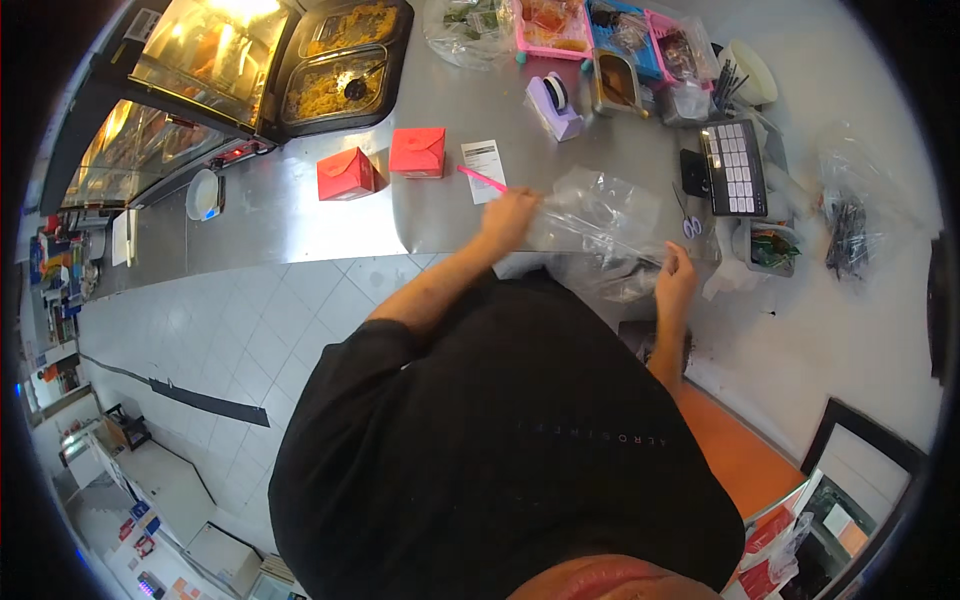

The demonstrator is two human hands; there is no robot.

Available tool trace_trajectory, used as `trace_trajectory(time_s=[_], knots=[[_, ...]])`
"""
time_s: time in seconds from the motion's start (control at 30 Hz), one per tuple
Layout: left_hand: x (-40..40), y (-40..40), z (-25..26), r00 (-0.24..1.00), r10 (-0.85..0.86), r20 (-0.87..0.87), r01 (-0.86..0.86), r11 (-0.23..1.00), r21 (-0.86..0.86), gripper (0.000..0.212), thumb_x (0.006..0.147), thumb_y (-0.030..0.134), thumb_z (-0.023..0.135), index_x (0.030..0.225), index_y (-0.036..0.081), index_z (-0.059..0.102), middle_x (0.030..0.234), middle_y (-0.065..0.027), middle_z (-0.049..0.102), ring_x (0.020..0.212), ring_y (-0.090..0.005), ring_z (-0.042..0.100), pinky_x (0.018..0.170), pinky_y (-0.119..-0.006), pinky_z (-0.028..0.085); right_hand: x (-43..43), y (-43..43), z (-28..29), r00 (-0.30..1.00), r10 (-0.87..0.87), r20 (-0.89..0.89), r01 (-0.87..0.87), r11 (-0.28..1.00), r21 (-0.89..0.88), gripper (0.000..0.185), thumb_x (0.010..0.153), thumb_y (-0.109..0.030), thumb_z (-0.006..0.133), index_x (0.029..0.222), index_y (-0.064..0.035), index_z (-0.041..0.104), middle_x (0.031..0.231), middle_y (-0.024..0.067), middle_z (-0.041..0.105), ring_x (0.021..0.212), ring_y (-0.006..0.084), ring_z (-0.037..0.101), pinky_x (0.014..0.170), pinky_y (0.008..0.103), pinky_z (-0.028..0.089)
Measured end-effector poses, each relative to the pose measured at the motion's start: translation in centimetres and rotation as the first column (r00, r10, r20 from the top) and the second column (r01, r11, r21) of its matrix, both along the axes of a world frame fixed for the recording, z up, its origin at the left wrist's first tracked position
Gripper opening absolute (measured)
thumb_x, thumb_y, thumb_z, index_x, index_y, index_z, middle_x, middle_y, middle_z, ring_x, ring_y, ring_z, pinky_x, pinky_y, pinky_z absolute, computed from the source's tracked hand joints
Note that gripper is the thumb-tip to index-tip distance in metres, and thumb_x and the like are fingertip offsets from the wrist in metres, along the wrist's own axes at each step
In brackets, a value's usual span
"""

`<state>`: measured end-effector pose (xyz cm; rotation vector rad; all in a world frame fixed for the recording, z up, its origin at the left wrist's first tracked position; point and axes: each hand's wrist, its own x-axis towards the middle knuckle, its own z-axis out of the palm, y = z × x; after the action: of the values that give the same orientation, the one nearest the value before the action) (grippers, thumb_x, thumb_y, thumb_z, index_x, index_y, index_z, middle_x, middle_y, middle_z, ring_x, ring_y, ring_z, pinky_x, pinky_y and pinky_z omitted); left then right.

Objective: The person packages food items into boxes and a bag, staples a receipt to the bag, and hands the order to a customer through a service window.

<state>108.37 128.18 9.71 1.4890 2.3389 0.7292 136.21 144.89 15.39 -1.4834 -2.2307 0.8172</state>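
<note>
My left hand (511, 216) is over the front of the steel counter, with a thin pink stick (481, 178), perhaps a pen or a straw, jutting from its fingers. Between my hands stretches a clear plastic bag (596, 214), crumpled and partly over the counter's front edge. The left fingers grip one side of it, and my right hand (677, 274) pinches the other. Just beyond the left hand lies a printed paper slip (484, 161), partly under the pink stick. Two closed red cardboard boxes (417, 152) (345, 174) stand to the left of the slip.
Purple-handled scissors (689, 225) and a black keypad (735, 169) lie to the right. Farther back are a lilac tape dispenser (551, 109), a metal container (616, 82) and plastic baskets (553, 52). Food trays (337, 86) and a lit glass display warmer (210, 60) occupy the left.
</note>
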Motion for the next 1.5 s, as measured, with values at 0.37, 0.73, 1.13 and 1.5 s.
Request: trace_trajectory(time_s=[0.37, 0.73, 1.13, 1.5], knots=[[-2.3, 1.8, 6.5, 0.949, -0.297, -0.103, 0.311, 0.842, 0.440, 0.039, 0.072, 0.000, 0.062, 0.111, 0.001, 0.065, 0.094, -0.0152, 0.058, 0.092, -0.0314, 0.058, 0.087, -0.041, 0.047, -1.0, 3.2, 5.5, 0.923, 0.374, 0.085, -0.362, 0.776, 0.516, 0.031, 0.094, -0.007, 0.060, 0.124, -0.0062, 0.064, 0.106, 0.0173, 0.069, 0.086, 0.0349, 0.069, 0.080, 0.0452, 0.054], [-2.0, -1.9, -1.7, -0.778, -0.382, 0.499, -0.325, 0.924, 0.200, 0.018, 0.089, 0.022, 0.056, 0.094, 0.006, 0.065, 0.084, -0.0041, 0.066, 0.082, -0.0164, 0.064, 0.078, -0.033, 0.050, 5.3, 2.3, -8.7, 0.746, -0.409, -0.525, -0.613, -0.116, -0.781, 0.038, 0.097, -0.025, 0.060, 0.130, -0.0075, 0.054, 0.091, 0.0078, 0.066, 0.073, 0.0143, 0.061, 0.065, 0.0272, 0.051], [-1.3, 8.1, 1.1, -0.462, 0.065, 0.885, -0.523, 0.786, -0.331, 0.022, 0.101, 0.034, 0.057, 0.104, 0.012, 0.059, 0.075, 0.0051, 0.048, 0.058, -0.0066, 0.043, 0.050, -0.020, 0.032, 3.0, 11.3, -1.5, 0.785, -0.094, -0.612, -0.575, 0.257, -0.777, 0.045, 0.095, -0.022, 0.065, 0.136, -0.0108, 0.049, 0.112, 0.0087, 0.062, 0.093, 0.0188, 0.061, 0.085, 0.0364, 0.051], [15.5, 22.7, 11.1, 0.625, -0.596, 0.503, 0.542, 0.796, 0.269, 0.050, 0.091, 0.027, 0.067, 0.134, 0.005, 0.054, 0.127, -0.0196, 0.062, 0.114, -0.0330, 0.062, 0.095, -0.040, 0.050, 5.3, 12.8, 0.5, 0.764, 0.297, -0.573, -0.250, 0.955, 0.163, 0.050, 0.080, -0.010, 0.075, 0.126, -0.0005, 0.059, 0.122, 0.0187, 0.062, 0.113, 0.0327, 0.059, 0.096, 0.0405, 0.047]])
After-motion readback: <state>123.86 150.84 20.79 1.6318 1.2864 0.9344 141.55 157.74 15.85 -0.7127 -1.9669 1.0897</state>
